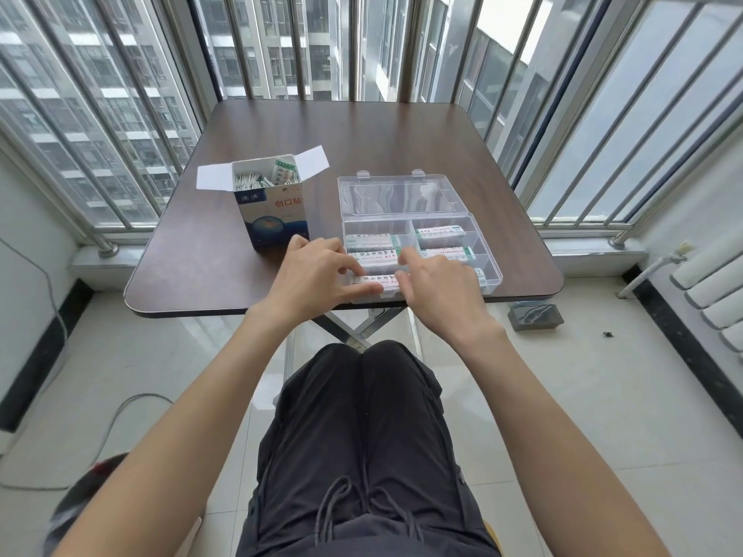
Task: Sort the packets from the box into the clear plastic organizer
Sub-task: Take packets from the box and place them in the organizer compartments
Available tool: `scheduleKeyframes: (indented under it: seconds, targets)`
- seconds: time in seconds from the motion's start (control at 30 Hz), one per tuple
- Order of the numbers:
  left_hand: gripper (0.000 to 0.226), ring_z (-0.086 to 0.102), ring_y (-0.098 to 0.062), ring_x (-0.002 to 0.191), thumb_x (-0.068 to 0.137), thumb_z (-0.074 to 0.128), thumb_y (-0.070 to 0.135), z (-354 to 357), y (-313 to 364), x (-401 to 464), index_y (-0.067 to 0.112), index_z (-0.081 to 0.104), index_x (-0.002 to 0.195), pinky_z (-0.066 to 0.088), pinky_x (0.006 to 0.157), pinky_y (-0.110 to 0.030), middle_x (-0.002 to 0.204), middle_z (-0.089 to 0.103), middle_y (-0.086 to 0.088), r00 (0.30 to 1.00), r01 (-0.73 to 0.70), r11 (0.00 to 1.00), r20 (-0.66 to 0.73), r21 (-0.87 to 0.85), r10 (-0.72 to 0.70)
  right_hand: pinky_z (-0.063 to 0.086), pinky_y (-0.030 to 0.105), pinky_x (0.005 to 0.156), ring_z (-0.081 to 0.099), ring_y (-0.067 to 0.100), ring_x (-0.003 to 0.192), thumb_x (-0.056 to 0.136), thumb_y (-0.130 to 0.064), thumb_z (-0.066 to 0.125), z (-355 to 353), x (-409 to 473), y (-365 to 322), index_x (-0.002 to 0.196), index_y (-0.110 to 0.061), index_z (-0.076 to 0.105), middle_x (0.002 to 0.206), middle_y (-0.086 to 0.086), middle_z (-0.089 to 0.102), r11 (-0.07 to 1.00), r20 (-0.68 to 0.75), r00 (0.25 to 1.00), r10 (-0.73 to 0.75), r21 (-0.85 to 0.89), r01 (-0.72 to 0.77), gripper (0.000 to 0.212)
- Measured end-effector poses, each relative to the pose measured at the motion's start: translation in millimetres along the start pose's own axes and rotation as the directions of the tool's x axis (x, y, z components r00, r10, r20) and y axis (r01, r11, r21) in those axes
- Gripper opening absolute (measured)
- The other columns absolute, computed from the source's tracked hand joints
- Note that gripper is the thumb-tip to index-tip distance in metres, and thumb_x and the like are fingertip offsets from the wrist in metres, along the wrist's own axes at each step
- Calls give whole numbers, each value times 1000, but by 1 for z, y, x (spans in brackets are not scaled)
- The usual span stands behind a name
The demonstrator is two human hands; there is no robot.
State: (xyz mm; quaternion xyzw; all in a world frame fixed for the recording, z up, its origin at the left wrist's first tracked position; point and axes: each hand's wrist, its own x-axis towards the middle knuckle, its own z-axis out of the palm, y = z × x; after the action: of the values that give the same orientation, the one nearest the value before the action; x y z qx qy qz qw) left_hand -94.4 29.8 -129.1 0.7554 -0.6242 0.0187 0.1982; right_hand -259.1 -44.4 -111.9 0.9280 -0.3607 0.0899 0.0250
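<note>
An open blue and white cardboard box stands on the table, with packets still inside it. To its right lies the clear plastic organizer, lid folded back, with several white and green packets in its compartments. My left hand rests at the organizer's near left corner, thumb and fingers pinching a packet in the front left compartment. My right hand hovers over the front middle, fingers touching the same packet's right end.
The dark brown table has rounded corners and a near edge just under my hands. Window bars surround it on three sides. A small dark tray sits on the tiled floor at right, a cable at left.
</note>
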Motion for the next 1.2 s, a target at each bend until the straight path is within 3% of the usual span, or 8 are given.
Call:
scheduleKeyframes:
  seconds: [0.13, 0.3, 0.47, 0.6, 0.77, 1.0, 1.1, 1.2]
  targets:
    - [60, 44, -10, 78, 73, 39, 75, -5, -1, -3, 30, 73, 95, 22, 75, -30, 82, 52, 9, 999, -25, 999, -23, 30, 26, 31, 30, 56, 58, 31, 69, 98, -19, 36, -3, -1, 5, 103, -11, 54, 72, 7, 58, 1000, -101, 995, 10, 30, -7, 20]
    - [47, 50, -14, 75, 89, 45, 58, -30, -8, -7, 22, 74, 89, 39, 71, -31, 80, 59, 5, 982, -51, 997, -187, -57, 40, 30, 24, 47, 53, 22, 46, 90, -15, 53, -7, 19, 6, 81, -12, 63, 57, 1, 61, 964, -501, 863, 70, 256, 71, 14]
    - [29, 53, -21, 97, 84, 61, 34, -54, -51, 3, 18, 69, 107, 41, 83, -26, 101, 63, -2, 848, 13, 991, -525, -132, -81, 49, 35, 69, 59, 20, 80, 87, -18, 60, -17, 77, -18, 86, -16, 71, 79, -4, 71, 818, -514, 857, -31, 480, 317, 11]
    - [78, 31, -28, 136, 75, 75, 40, -64, -103, 22, 12, 41, 140, 23, 114, -43, 143, 42, -10, 931, 185, 971, -289, -149, -221, 39, 34, 87, 52, 24, 99, 87, -19, 62, -23, 138, -46, 94, -20, 72, 98, -4, 71, 826, -368, 902, -224, 420, 376, 13]
    - [96, 31, -24, 137, 71, 78, 41, -65, -122, 37, 11, 28, 146, 24, 113, -44, 149, 36, -9, 945, 320, 935, -10, -154, -326, 46, 33, 84, 57, 21, 98, 91, -33, 57, -32, 189, -84, 102, -22, 68, 99, -2, 70, 911, -54, 943, -327, 248, 330, 19]
    - [79, 54, -20, 115, 65, 83, 35, -62, -119, 29, 19, 49, 135, 41, 93, -30, 126, 60, -1, 933, 300, 910, -111, -287, -342, 48, 31, 62, 63, 23, 85, 79, -38, 72, -35, 214, -119, 99, -17, 71, 89, 4, 65, 949, 363, 879, -311, 172, 264, 29]
    - [79, 55, -19, 113, 64, 84, 34, -63, -119, 25, 19, 50, 134, 41, 92, -28, 123, 62, -1, 935, 284, 911, -122, -298, -332, 52, 30, 66, 63, 20, 86, 78, -21, 74, -37, 216, -115, 89, -24, 72, 97, 2, 69, 929, 369, 855, -364, 203, 308, 12]
    - [79, 57, -18, 111, 64, 85, 34, -63, -117, 22, 19, 51, 133, 40, 90, -25, 122, 63, -1, 937, 278, 912, -124, -303, -326, 47, 28, 66, 61, 19, 86, 83, -9, 62, -40, 211, -107, 97, -23, 73, 104, 1, 70, 916, 264, 879, -397, 174, 361, 23]
